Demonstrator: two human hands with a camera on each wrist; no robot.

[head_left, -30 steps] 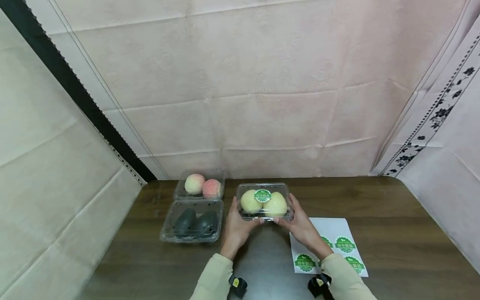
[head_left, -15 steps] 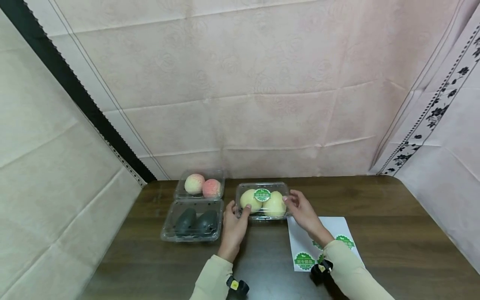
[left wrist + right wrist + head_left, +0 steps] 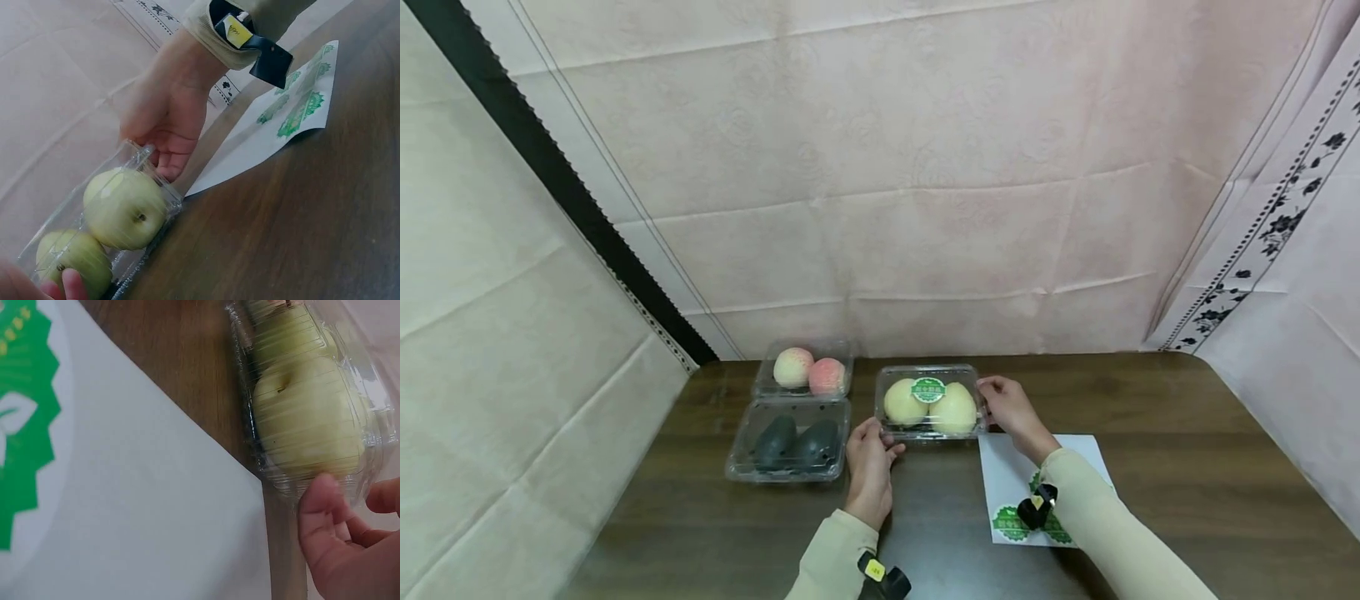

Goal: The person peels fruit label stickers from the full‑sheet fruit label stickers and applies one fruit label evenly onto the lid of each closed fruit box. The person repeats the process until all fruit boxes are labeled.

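Three lengths of pale cloth enclose the scene: a back cloth (image 3: 925, 208), a left cloth (image 3: 512, 358) bordered by a black band (image 3: 568, 200), and a right cloth (image 3: 1292, 367) with a dark floral strip. Below them spreads the brown wood-grain desk (image 3: 1195, 475). Cream sleeves (image 3: 829, 558) reach in over its near side. A white sheet (image 3: 997, 467) lies under the right forearm.

Next in size, a closed clear box (image 3: 929, 435) sits near the desk's middle, toward the back, between the hands. Left of it stands a front-left box (image 3: 786, 477), also clear, with a rear-left box (image 3: 760, 382) right behind.

At the middle box's near left corner is the left hand (image 3: 870, 471), its fingers loosely bent, thumb held apart; contact is hard to judge. The right hand (image 3: 1013, 412) has curved fingers at the box's right end; whether they pinch the rim or merely rest against it cannot be told.

Inside that box, two pale green fruits (image 3: 953, 408) sit side by side. Two dark shapes (image 3: 775, 443) fill the front-left box, two pinkish fruits (image 3: 793, 367) the rear one.

Black wrist cameras (image 3: 896, 583) follow, then green labels (image 3: 1011, 523) on the sheet and a lid label (image 3: 928, 390).
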